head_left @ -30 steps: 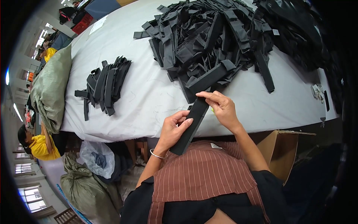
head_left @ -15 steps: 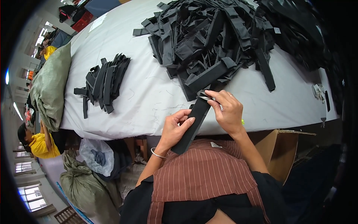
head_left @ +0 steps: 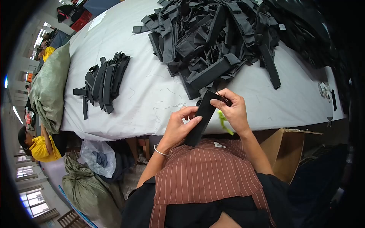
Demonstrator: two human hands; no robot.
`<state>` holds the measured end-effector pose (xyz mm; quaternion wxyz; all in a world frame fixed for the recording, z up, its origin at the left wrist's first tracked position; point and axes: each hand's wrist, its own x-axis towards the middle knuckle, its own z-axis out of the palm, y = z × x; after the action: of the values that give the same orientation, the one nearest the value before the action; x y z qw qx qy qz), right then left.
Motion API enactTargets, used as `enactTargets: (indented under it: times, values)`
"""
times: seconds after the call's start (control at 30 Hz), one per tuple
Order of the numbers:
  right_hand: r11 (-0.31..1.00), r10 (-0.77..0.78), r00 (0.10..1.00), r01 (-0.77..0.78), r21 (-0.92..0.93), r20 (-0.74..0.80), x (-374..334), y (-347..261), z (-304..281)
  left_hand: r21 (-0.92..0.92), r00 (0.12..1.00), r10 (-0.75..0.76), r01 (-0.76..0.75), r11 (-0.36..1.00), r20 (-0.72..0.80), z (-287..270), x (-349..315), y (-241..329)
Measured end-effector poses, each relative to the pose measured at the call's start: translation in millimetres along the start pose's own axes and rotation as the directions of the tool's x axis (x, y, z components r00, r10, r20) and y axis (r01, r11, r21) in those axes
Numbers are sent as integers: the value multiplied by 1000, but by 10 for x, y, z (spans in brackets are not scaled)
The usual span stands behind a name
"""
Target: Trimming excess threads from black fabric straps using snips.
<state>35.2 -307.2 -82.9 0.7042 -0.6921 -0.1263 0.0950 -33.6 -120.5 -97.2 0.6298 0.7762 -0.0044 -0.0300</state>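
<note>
In the head view, the black strip (head_left: 205,117) is held slantwise over the near edge of the bench (head_left: 150,89), in front of the striped apron (head_left: 209,171). The left hand (head_left: 179,123) has its grip closed on the strip, thumb flat on the upper face and fingers at the far edge. The right hand (head_left: 232,109) is at the upper end, thumb against it and fingers bent close; its fingertips are partly hidden, so I cannot tell whether its grip pinches the strip or something small and dark beside it. A yellow-green cord (head_left: 223,121) dangles below that hand.

The strip looks like matte woven cloth, flat and straight-edged. It should be light, not fragile, fairly stiff along its length yet bendable, and hardly slippery. A thumb-and-finger hold across the middle would steady it, leaving the ends free.

Similar strips form a tangled heap (head_left: 216,41) beyond the hands, some creased or folded, and a neater small stack (head_left: 104,81) lies to the left. White cloth, softly wrinkled and flecked with dark threads, covers the bench. Glossy black sheeting (head_left: 304,36) bunches at the right; a plump, pale green sack (head_left: 51,89) sags at the left.
</note>
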Motion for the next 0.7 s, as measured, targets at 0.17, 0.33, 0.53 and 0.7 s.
enactTargets:
  times: [0.17,0.33,0.53,0.7]
  values:
    - [727,-560,811,579,-370,170,-118,49,112,25,986,-37,42,999,-163,36,73,-87]
    - [634,-603,774,611,-473,193,-174,241,138,88,953,-7,35,995,-302,67,64,-218]
    - [602,-664,729,652,-461,164,-199,286,163,-267,967,-106,43,963,-230,-25,27,-14]
    - [502,-757,636,712,-491,150,-195,177,177,-268,953,-181,114,957,-242,-34,-58,98]
